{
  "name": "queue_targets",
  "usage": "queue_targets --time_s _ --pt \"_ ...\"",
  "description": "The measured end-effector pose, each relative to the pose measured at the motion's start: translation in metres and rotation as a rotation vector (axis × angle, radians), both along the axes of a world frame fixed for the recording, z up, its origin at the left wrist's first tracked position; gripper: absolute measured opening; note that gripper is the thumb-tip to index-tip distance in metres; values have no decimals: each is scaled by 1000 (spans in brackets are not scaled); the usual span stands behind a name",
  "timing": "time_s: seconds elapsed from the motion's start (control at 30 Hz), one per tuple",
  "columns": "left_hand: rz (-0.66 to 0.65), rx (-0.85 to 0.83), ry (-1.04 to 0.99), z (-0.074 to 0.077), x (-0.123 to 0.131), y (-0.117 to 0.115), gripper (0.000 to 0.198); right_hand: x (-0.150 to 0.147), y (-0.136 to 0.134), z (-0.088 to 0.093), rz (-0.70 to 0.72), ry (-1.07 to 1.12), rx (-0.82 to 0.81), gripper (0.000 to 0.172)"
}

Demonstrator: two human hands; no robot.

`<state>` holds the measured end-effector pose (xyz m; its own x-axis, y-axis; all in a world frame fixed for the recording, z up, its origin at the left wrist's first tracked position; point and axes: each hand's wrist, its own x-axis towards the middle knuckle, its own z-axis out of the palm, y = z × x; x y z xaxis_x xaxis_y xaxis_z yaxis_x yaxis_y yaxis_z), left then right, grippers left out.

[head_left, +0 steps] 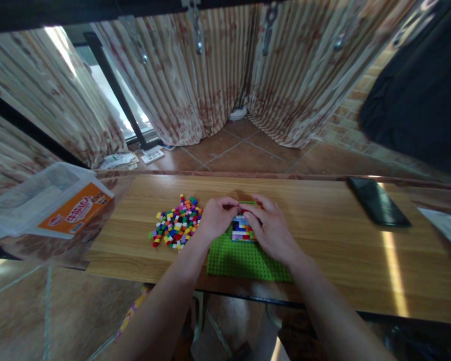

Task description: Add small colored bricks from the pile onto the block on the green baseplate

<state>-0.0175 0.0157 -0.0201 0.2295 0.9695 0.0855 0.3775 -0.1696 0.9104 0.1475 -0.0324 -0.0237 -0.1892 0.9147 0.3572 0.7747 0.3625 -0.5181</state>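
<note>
My left hand [218, 216] and my right hand [269, 224] meet over the far part of a green studded baseplate [248, 260]. Between them, several small coloured bricks [243, 231] form a built block on the plate, in blue, white, red, orange and more. The fingertips of both hands are pinched close together at the block's far edge. A small red piece shows at the right fingertips; what the left fingers hold is hidden. To the left of my left hand lies a loose heap of small multicoloured bricks [178, 223].
All this is on a long wooden table [323, 250]. A clear plastic box [52, 200] with an orange label stands at the left end. Toward the right lies a dark phone or tablet [379, 201], with white paper [445, 225] beyond it. Striped curtains [210, 80] hang behind.
</note>
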Motion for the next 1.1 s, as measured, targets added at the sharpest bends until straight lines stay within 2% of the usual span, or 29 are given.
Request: queue_targets --time_s 0.43,0.67,0.8,0.97,1.1 --pt "40 21 113 1 0 1 14 -8 2 3 -45 -62 3 32" --pt "27 71 119 1 0 -5 17 -7 1 -4 -36 54 7 34" --pt "40 111 194 8 -23 -1 18 -5 -1 -7 -74 134 0 37" --pt "203 59 589 19 -71 9 26 -3 -2 -6 -93 147 -2 37" --pt "138 76 797 22 -89 9 28 -3 -1 -7 -94 148 -7 37"
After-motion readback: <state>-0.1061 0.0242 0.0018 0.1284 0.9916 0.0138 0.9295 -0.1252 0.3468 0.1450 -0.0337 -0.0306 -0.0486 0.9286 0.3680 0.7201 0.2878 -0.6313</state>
